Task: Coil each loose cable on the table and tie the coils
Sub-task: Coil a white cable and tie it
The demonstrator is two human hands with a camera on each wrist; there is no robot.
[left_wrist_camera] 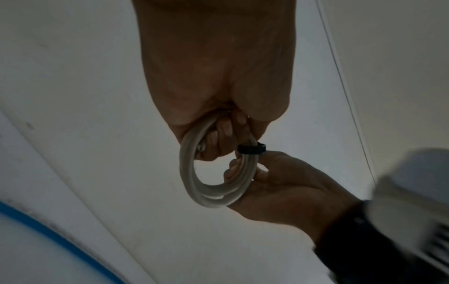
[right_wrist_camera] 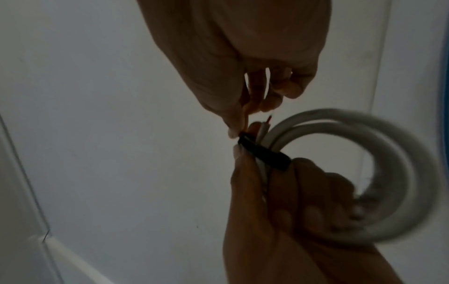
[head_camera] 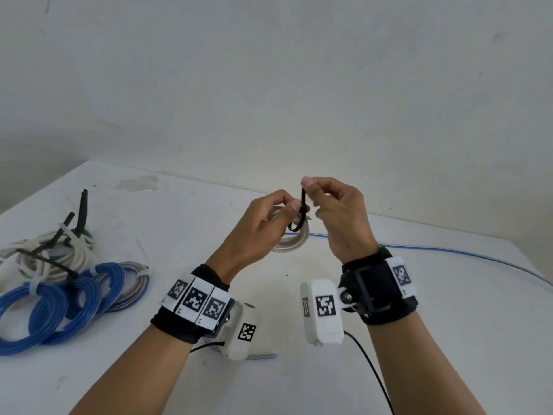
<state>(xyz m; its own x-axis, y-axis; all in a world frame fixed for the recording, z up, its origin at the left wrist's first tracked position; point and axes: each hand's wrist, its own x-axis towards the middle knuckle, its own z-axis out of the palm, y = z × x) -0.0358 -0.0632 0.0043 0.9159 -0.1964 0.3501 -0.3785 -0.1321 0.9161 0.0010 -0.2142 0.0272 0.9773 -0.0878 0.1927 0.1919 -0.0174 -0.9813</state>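
The right hand (head_camera: 341, 217) pinched the free tail of a black tie (head_camera: 302, 205) between thumb and forefinger (its other fingers loosely curled), the tail standing nearly upright at frame centre. The left hand (head_camera: 263, 226) curled round a small white coil (head_camera: 288, 244), held above the table with the tie looped round its strands. Below lay the white table (head_camera: 299, 384) against a pale, scuffed wall (head_camera: 269, 85). Tied blue coils (head_camera: 59, 301) and white coils (head_camera: 39, 256) sat at lower left; a loose blue cable (head_camera: 449, 251) ran toward the right edge.
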